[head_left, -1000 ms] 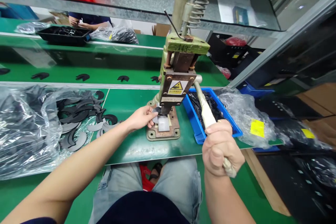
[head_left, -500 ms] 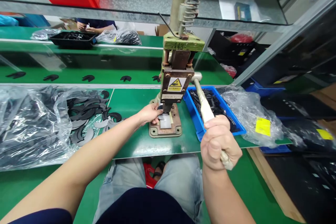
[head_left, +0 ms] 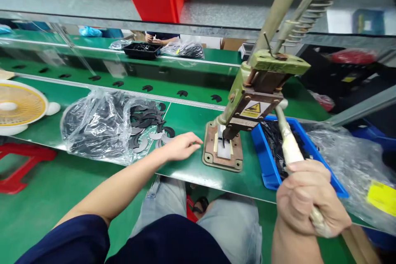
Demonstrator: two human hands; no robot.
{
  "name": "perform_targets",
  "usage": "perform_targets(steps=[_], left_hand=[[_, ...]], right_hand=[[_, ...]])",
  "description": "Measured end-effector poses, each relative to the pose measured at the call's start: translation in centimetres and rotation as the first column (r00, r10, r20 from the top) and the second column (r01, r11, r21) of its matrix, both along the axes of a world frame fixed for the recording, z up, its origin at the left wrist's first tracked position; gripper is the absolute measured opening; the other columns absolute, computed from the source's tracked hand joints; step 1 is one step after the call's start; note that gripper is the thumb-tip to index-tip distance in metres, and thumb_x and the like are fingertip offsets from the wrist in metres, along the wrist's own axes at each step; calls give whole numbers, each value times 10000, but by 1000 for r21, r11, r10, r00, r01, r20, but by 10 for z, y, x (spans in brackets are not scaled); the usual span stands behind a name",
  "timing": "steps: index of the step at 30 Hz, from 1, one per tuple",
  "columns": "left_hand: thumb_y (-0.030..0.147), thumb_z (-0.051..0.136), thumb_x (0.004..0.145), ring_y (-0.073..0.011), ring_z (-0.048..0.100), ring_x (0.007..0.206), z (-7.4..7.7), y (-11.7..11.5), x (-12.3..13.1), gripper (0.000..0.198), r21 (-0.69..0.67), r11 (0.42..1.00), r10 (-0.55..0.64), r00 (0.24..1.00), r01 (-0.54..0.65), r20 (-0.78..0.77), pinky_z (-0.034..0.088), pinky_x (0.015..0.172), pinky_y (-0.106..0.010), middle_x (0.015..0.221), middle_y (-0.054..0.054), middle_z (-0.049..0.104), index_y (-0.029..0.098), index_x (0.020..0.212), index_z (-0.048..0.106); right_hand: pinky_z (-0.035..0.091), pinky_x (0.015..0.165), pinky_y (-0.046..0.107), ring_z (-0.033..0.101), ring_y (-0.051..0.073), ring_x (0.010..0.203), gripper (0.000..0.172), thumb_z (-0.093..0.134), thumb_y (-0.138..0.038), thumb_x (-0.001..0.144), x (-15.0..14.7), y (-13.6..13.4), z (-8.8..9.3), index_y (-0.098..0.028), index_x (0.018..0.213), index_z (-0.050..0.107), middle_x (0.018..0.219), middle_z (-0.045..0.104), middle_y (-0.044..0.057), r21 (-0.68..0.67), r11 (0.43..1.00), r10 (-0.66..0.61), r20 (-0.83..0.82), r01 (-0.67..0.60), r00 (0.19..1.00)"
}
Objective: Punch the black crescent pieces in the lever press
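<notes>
My right hand point(head_left: 311, 198) is wrapped round the taped lever point(head_left: 289, 144) of a green hand press point(head_left: 239, 84). Just left of the press base point(head_left: 210, 146), my left hand point(head_left: 185, 147) hovers over the bench with its fingers stretched out and nothing visible in them. Under the ram point(head_left: 232, 131), a small dark part point(head_left: 223, 141) shows on the pale plate point(head_left: 225, 151). Left of that hand lies a pile of curved black and grey pieces point(head_left: 145, 117), spilling from a clear plastic bag point(head_left: 100, 126).
A blue bin point(head_left: 267, 169) of black parts stands right of the press, beside clear plastic wrap point(head_left: 343, 165). Behind, dark curved pieces point(head_left: 182, 93) sit in a row on a green strip. A fan point(head_left: 21, 105) is at left, a red bin point(head_left: 154, 2) above. Another person's hands point(head_left: 154, 40) show beyond.
My left hand has drawn back leftward from under the ram, its fingers now spread. My right hand still grips the lever. The view has swung left, bringing the fan into sight.
</notes>
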State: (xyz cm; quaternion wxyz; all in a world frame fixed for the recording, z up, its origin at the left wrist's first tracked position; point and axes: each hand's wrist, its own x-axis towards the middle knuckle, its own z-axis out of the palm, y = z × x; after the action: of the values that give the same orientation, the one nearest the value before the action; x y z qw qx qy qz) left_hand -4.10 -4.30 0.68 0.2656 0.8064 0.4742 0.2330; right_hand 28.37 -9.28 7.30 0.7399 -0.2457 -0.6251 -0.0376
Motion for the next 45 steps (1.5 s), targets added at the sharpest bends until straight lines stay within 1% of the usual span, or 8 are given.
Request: perform_targets(steps=[5,10,15,27,33,37,42,45], left_hand=[[346,675,938,-281,662,1159,-3,4,-101,315,96,983,179,915,-154,-362,526,1050,-413,1191,-103,715,232,1221,752],[362,775,861,-311,628,1232,-22,5,-131,491,39,994,104,865,-97,-491,492,1102,-433,1305,-119,672,232,1331,719],[345,772,875,-292,637,1167,-27,22,-124,314,65,997,59,875,-32,-480,502,1049,-409,1198,-111,688,214,1160,764],[466,598,962,-184,641,699,14,36,-107,262,-90,984,107,914,-153,-392,414,665,-287,810,6,727,250,1062,705],[465,584,951,-200,692,808,24,50,-97,240,-56,990,106,945,-130,-310,472,734,-289,937,-28,763,236,961,655],[421,564,980,-202,705,724,32,54,-72,228,-105,985,104,961,-135,-256,485,684,-291,802,0,751,239,1107,619],[293,640,937,-252,731,944,13,46,-11,126,40,996,-61,926,82,-373,508,800,-324,1002,-83,763,213,1032,661],[328,634,971,-253,729,922,-7,36,18,116,-14,1000,3,955,-7,-297,505,772,-323,958,-89,750,212,966,646]], right_hand=[[454,723,464,602,194,554,467,726,-335,805,-3,5,-2,-221,460,433,493,544,-12,40,999,-6,-51,8,999],[448,669,442,567,176,516,495,736,-372,808,-3,10,-3,-231,447,428,476,526,-19,64,998,-4,-55,8,998],[445,654,431,563,168,505,461,719,-325,798,-2,10,-3,-222,454,430,479,529,-17,84,996,8,-41,-5,999],[455,717,434,593,194,572,442,692,-285,827,-6,5,-1,-220,483,423,507,527,-10,59,998,-2,-33,4,999],[460,712,440,607,196,577,422,705,-292,821,-6,3,-1,-216,493,450,509,534,-13,44,999,3,-36,-1,999],[465,724,434,603,190,591,442,685,-313,859,-7,2,-1,-214,503,441,511,525,-18,32,999,-9,-22,10,1000],[452,736,443,576,186,571,422,681,-287,852,-7,1,2,-205,511,449,503,513,-16,39,999,1,-16,-1,1000],[445,752,450,581,187,587,393,678,-270,847,-6,-2,4,-203,524,464,514,521,-17,17,1000,11,8,-11,1000]])
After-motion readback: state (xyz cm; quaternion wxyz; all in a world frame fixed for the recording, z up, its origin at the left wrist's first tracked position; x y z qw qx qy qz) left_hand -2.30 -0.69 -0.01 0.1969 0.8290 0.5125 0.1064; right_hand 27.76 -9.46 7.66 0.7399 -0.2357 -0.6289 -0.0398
